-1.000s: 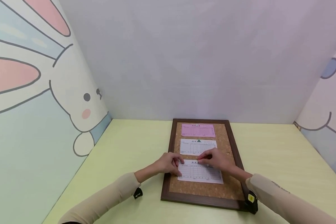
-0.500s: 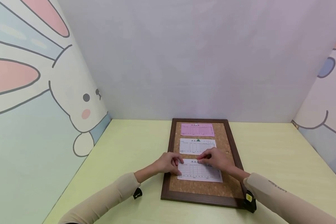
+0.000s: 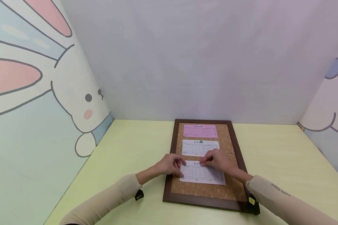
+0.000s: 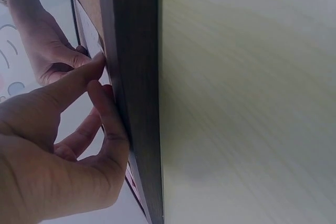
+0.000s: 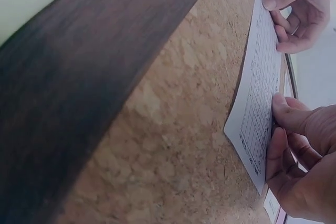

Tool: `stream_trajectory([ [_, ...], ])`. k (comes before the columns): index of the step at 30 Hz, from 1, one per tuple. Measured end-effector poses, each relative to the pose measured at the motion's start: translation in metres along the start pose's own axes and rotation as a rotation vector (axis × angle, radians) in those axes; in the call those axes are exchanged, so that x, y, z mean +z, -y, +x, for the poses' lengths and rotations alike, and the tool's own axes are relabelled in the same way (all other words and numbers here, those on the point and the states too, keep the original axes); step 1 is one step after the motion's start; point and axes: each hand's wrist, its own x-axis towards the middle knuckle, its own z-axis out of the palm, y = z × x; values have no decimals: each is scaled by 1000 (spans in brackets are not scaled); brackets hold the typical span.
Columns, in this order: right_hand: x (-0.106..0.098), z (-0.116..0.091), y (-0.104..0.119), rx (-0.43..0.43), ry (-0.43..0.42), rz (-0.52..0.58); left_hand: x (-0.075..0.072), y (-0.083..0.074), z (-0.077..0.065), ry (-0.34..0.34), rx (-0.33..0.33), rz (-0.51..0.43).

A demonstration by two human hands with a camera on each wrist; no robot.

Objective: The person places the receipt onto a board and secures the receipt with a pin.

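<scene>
A white printed form (image 3: 202, 175) lies on a cork board (image 3: 197, 190) with a dark wood frame. My left hand (image 3: 169, 164) spreads thumb and forefinger onto the form's left side, one near each corner. At the form's top edge, my right hand (image 3: 218, 161) pinches a small red pushpin, mostly hidden by the fingertips. From the right wrist view, the form (image 5: 257, 66) has a corner slightly raised from the cork. Above it sit a second white form (image 3: 191, 149) with a green pushpin (image 3: 201, 141) and a pink form (image 3: 200, 132) with a pale pushpin (image 3: 198, 125).
The board rests on a pale yellow table (image 3: 140, 140), its far end close to a plain light back wall (image 3: 202, 62). A wall with a cartoon rabbit (image 3: 73, 93) stands at the left, and another patterned wall (image 3: 324, 103) at the right.
The head view has shifted very slightly. Both hands keep their places on the lower form, and the red bit at my right fingertips shows less than a second ago.
</scene>
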Motion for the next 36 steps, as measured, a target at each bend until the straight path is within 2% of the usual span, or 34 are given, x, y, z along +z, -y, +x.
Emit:
stream_trajectory([
  [15,1,-3,-7,7,-39,-54,3,0,0,14,-5,-11],
  [24,3,-3,1,-52,7,-87,5,0,-6,13,-23,-28],
  [32,1,2,6,-6,29,-94,1,-1,-3,27,-8,-4],
  [36,-2,4,6,-32,30,-107,0,-2,-1,19,-12,11],
])
